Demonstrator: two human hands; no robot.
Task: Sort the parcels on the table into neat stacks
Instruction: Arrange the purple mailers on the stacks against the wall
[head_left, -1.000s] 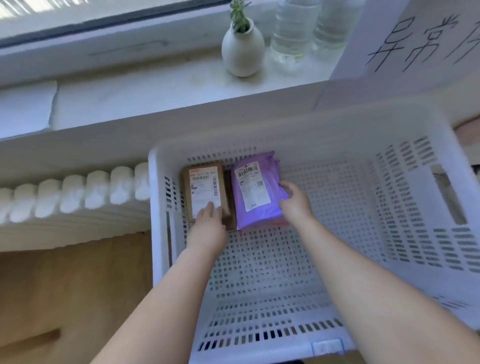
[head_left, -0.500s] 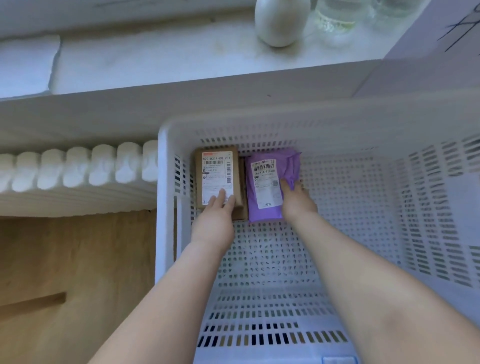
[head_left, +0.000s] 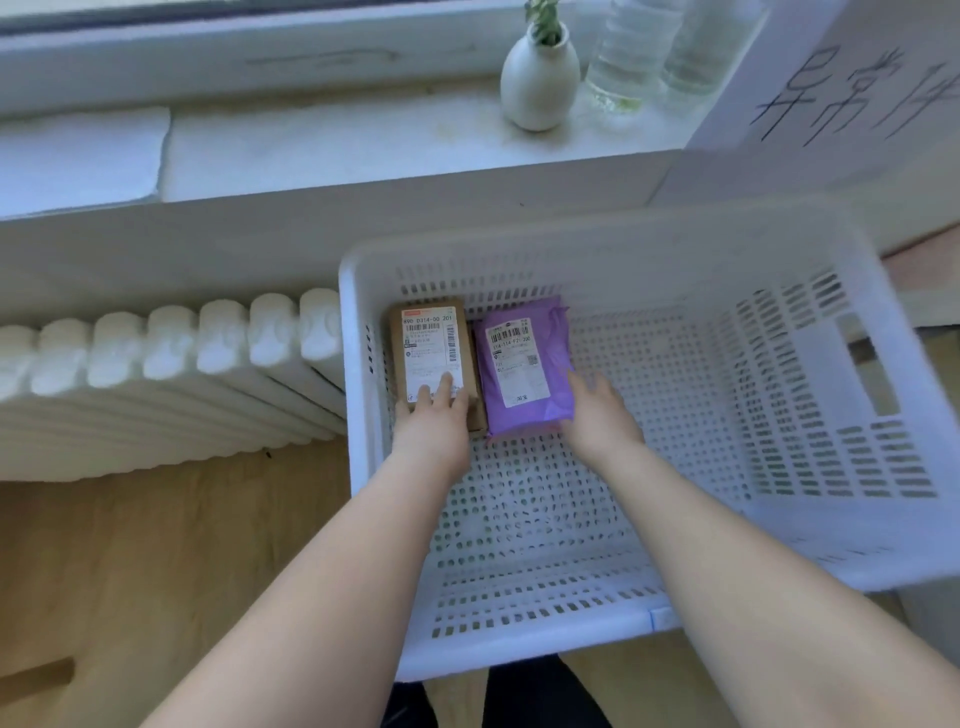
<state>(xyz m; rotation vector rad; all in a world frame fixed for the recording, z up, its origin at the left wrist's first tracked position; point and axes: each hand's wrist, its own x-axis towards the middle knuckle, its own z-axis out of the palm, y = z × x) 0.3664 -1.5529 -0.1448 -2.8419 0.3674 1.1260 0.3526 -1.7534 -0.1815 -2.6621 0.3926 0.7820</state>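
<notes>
A brown cardboard parcel with a white label lies flat in the far left corner of a white perforated plastic basket. Right beside it lies a purple plastic mailer, also labelled. My left hand rests flat on the near end of the brown parcel, fingers extended. My right hand touches the mailer's near right edge with fingers spread. A second brown box edge shows under the brown parcel.
A white radiator runs along the left of the basket. On the windowsill above stand a white vase and clear bottles. A white paper sign with handwriting leans at the right. Wooden floor lies at the lower left.
Both parcels have been pushed back into the basket's far left corner and sit flat. My right hand has slipped from gripping the mailer's side to touching its near edge.
</notes>
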